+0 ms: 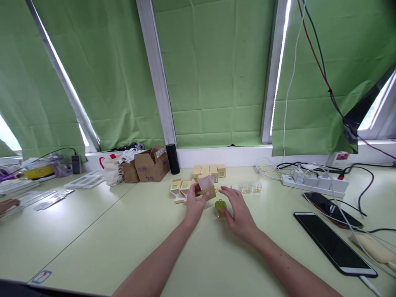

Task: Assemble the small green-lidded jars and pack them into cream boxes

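My left hand (194,203) is closed round a small open tan cardboard box (206,185), held tilted just above the table. My right hand (237,209) lies beside it with fingers spread and its thumb touching a small yellow-green object (220,206) on the table. Two flattened small boxes (181,188) lie left of my left hand. A row of closed small tan boxes (208,170) stands behind, near the window sill. Two little clear cups (251,188) with yellow contents sit to the right of my hands.
An open brown carton (151,165), a black cylinder (172,158) and a white bag (111,168) stand at the back left. A power strip (315,181) with cables and two phones (334,243) lie at the right. Another person's hand (8,203) shows at the far left edge.
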The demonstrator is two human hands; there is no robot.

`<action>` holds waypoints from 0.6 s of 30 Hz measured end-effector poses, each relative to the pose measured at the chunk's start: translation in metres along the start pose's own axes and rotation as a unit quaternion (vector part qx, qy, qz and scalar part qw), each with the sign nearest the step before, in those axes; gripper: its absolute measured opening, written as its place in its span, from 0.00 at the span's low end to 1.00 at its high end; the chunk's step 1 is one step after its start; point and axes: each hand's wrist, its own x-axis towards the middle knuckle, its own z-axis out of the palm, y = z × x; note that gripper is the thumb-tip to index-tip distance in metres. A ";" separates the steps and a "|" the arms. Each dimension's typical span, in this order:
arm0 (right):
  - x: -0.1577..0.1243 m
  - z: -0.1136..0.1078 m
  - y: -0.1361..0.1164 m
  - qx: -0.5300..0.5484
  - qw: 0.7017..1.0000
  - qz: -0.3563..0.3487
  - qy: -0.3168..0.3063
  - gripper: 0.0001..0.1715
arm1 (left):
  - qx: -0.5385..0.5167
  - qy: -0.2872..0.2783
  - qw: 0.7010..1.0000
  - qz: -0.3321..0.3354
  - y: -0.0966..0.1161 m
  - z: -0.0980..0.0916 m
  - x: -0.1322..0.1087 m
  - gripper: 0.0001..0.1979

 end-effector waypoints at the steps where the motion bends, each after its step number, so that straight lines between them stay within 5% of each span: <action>1: 0.000 0.001 0.003 -0.015 1.000 0.024 -0.012 0.35 | -0.005 0.000 1.000 -0.013 -0.003 -0.001 0.002 0.24; 8: -0.002 0.004 0.012 -0.081 0.980 0.151 -0.103 0.29 | 0.041 -0.029 0.996 -0.078 -0.010 -0.002 0.004 0.21; 18: 0.005 -0.008 0.031 -0.136 0.955 0.241 -0.108 0.25 | 0.085 -0.114 0.984 -0.107 -0.011 0.004 -0.006 0.24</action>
